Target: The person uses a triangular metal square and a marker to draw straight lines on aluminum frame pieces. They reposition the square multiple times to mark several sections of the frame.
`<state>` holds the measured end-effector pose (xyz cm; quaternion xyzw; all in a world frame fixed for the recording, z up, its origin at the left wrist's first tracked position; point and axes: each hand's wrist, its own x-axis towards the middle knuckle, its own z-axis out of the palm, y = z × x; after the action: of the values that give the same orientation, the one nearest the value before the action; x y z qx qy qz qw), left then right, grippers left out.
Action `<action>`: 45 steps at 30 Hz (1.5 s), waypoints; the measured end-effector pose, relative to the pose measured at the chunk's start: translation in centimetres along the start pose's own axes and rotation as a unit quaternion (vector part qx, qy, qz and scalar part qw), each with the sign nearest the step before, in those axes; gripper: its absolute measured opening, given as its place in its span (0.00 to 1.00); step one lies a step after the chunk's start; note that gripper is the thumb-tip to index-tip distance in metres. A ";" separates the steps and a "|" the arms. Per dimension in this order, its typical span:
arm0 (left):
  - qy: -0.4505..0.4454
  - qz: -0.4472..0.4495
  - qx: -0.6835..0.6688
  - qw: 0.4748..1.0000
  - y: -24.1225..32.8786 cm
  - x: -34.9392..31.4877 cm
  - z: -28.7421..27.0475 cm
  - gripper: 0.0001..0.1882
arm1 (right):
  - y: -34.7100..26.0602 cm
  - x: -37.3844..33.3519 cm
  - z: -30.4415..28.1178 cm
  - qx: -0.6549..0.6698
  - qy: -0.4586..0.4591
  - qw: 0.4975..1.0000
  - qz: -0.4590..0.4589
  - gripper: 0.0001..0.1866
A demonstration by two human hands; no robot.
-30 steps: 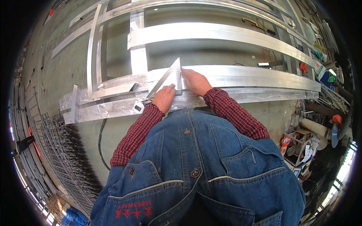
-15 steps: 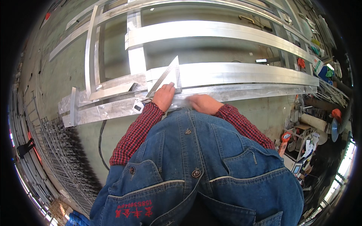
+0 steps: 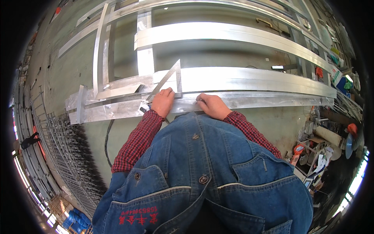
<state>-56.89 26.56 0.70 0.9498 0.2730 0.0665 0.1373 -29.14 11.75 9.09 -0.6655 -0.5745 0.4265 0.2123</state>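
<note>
A metal set square (image 3: 179, 78) lies across the bright flat aluminium bars (image 3: 249, 80), its point facing away from me. My left hand (image 3: 162, 103) has its fingers bent over the square's near edge, holding it against the metal. To the right, my right hand (image 3: 213, 106) rests at the nearest bar (image 3: 269, 102) with thumb and forefinger pinched together. Whatever is between those fingertips, if anything, is too small to make out. Beside my left wrist sits a white-and-dark tape measure (image 3: 143, 107), partly hidden by the hand.
Beyond the near bars lies another wide aluminium bar (image 3: 218, 32), resting across supports. A short metal strip (image 3: 80, 104) crosses the left ends. Dark-bristled metal racks (image 3: 74, 152) stand at lower left, near a black cable (image 3: 107, 144). Clutter with an orange tool (image 3: 298, 152) fills the right.
My left hand has moved slightly left with the square, which now sits a little left and more turned. My right hand, blurred before, has moved right and its pinched fingers now show clearly.
</note>
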 end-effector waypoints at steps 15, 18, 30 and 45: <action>-0.007 0.004 -0.005 1.000 -1.4 -0.9 -1.6 0.17 | 1.3 2.2 -0.9 0.026 0.053 0.998 -0.021 0.13; -0.005 0.023 -0.009 1.000 -2.2 -0.9 -1.4 0.16 | 0.4 2.8 -0.3 0.040 0.064 0.997 -0.009 0.12; -0.031 0.057 -0.020 0.998 -5.1 -1.6 -1.4 0.12 | -3.0 3.8 4.0 0.058 0.133 0.989 0.031 0.12; -0.014 0.082 -0.049 0.995 -5.7 -1.4 -1.8 0.11 | -3.7 4.5 5.4 0.058 0.136 0.988 0.051 0.13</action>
<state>-61.31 30.79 0.67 0.9619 0.1885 0.0773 0.1820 -35.79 15.85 7.58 -0.7320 -0.4800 0.3751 0.3052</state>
